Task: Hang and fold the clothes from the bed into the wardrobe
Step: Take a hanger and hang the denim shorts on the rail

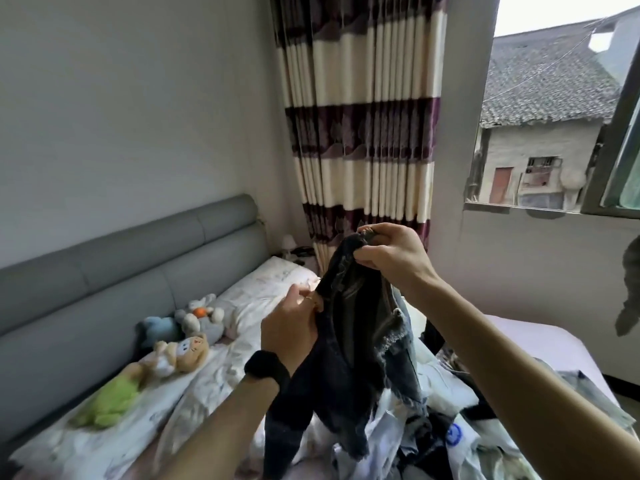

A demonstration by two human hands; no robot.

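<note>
Denim: dark frayed-hem garment (346, 368) hangs at centre frame, over the clothes pile (450, 441) on the bed (194, 393), lower right.
Right hand (391, 254): fingers pinching its top edge.
Left hand (291, 325): fingers curled round its left side, lower down.
Handling: probably thick, fairly stiff, not slippery; waistband likely the surest hold.
Hidden: wardrobe out of frame; shorts or jeans, cannot tell.

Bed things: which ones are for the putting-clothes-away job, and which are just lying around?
For the job: the dark denim garment, gripped by the left hand and the right hand; the pile of clothes beneath it.
Just lying about: the stuffed toys, the green plush, the pillow, the striped curtain.
</note>
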